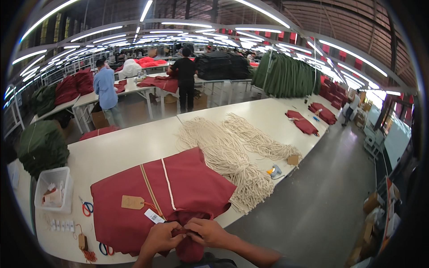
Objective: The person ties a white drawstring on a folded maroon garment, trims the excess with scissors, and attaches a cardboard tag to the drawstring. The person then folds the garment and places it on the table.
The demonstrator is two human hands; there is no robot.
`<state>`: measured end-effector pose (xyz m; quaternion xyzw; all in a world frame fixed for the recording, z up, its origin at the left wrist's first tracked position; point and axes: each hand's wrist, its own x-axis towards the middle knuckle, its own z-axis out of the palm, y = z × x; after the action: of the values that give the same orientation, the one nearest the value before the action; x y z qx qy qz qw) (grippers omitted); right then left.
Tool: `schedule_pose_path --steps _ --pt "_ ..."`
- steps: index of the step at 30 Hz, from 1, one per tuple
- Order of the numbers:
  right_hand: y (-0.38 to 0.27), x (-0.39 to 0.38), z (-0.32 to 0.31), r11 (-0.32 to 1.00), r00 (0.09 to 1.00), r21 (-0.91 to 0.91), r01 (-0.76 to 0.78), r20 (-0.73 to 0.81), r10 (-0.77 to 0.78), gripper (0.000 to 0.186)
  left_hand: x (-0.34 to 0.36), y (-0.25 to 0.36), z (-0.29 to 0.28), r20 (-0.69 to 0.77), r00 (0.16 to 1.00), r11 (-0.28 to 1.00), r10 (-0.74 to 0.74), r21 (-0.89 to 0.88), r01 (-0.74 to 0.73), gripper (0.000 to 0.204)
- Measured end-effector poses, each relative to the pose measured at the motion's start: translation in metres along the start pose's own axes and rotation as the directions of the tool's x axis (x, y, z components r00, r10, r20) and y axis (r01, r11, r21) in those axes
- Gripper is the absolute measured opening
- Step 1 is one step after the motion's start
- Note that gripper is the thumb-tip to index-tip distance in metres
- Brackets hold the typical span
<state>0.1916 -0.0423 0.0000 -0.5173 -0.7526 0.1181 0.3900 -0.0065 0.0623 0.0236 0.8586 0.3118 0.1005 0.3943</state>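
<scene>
At the near edge of the tabletop (pixel 125 147), left hand (pixel 161 238) and right hand (pixel 206 232) meet, fingertips together, both pinched on a bunched fold of the red garment (pixel 187 187) where it hangs over the edge. Left hand fingers curled shut on the cloth; right hand the same, thumb side toward the left hand, the two touching. Garment lies flat just beyond both hands, spread wide up and to the left of them. A white cord (pixel 168 184) runs along the cloth straight beyond the left hand, a tan strap (pixel 150 190) just left of the cord. Brown paper tag (pixel 132 202) on the cloth, beyond and left of the left hand; small white label (pixel 154 216) just beyond the left hand, nearly touching it. Beyond and right of the right hand: big bundle of cream rope cords (pixel 232 161), touching the garment's right edge. Small tool with yellow part (pixel 274 171) further right of that, near the table edge. Far left of the left hand: white plastic basket (pixel 53 190), red-handled scissors (pixel 87 207) between basket and garment, blue-handled scissors (pixel 103 249) left of the left hand near the edge. Dark green folded stack (pixel 42 147) beyond the basket. Background: two people standing at other tables, well apart from both hands.
</scene>
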Motion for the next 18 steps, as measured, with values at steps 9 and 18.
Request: schedule_pose_path --steps 9,18 --pt "0.05 -0.003 -0.013 0.991 0.983 -0.053 0.126 -0.128 -0.132 0.015 -0.005 -0.018 0.004 -0.13 0.988 0.99 -0.08 -0.122 0.064 0.022" --pt "0.068 -0.005 -0.02 0.993 0.993 0.117 -0.011 -0.113 0.024 0.013 -0.011 0.0 0.006 -0.298 0.954 0.997 -0.015 -0.074 -0.007 0.014"
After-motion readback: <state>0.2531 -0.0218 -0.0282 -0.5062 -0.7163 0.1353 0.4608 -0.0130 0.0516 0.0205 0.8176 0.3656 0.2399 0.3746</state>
